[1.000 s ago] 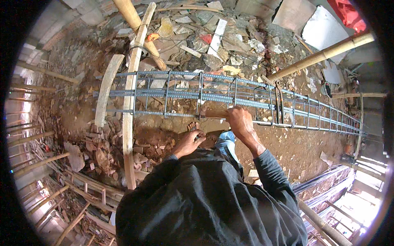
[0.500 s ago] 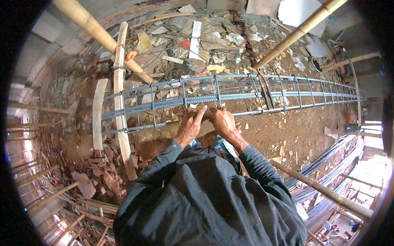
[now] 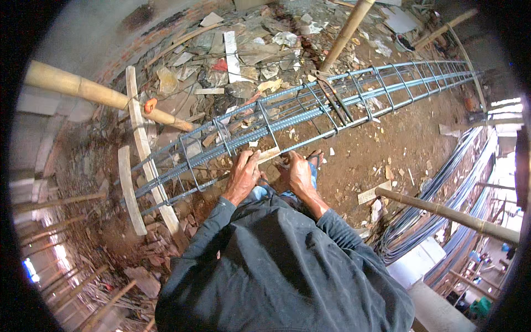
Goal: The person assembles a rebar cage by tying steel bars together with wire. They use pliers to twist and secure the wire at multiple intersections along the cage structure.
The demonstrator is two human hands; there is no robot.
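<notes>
A long cage of steel reinforcing bars with square stirrups (image 3: 301, 118) runs across in front of me, rising toward the far right. My left hand (image 3: 241, 178) is closed at the cage's near lower bar, fingers around the end of a short pale strip (image 3: 269, 154) that looks like wood. Just right of it, my right hand (image 3: 301, 176) is curled below the same bar; its fingertips are turned under, so any contents are hidden. Long-handled pincers (image 3: 334, 99) rest across the cage, right of my hands.
Wooden boards (image 3: 145, 144) support the cage's left end. Bamboo poles (image 3: 83, 86) slant in at the left, the top and the lower right (image 3: 448, 213). Rubble and scraps (image 3: 243, 52) litter the ground behind the cage. Bundled steel rods (image 3: 409, 221) lie at right.
My view has turned, so the cage now slopes up to the right. My hands are slightly farther apart, and the pale strip shows beside my left hand.
</notes>
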